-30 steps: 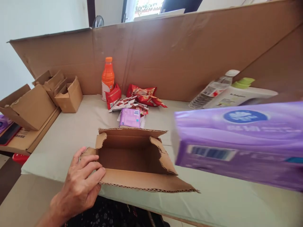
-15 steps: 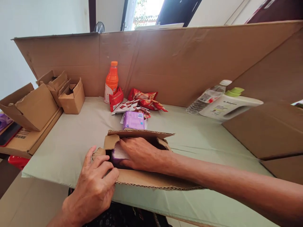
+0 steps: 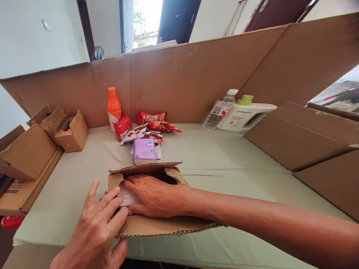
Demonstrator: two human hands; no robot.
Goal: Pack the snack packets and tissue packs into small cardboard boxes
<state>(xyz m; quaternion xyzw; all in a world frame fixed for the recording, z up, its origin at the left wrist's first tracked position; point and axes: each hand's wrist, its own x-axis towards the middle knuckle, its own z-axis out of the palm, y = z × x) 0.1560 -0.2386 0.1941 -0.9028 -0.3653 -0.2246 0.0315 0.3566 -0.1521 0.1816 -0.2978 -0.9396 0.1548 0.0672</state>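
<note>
An open cardboard box lies in front of me with its flaps up. My right hand reaches down into it, thumb and fingers around a purple-and-white tissue pack; part of the pack is hidden under the hand. At the box's left end is my left hand, its fingers spread and the fingertips near the pack and the box edge. Just behind the box, another purple tissue pack rests against several snack packets.
Behind the packets stand an orange drink bottle and red snack bags. A clear water bottle and a white jug are at the back right. Small cartons sit at left; cardboard panels border the table.
The view has turned to the right. Inside the box, the tissue pack now shows more of its white face between my hands, and my left fingers have come closer to it.
</note>
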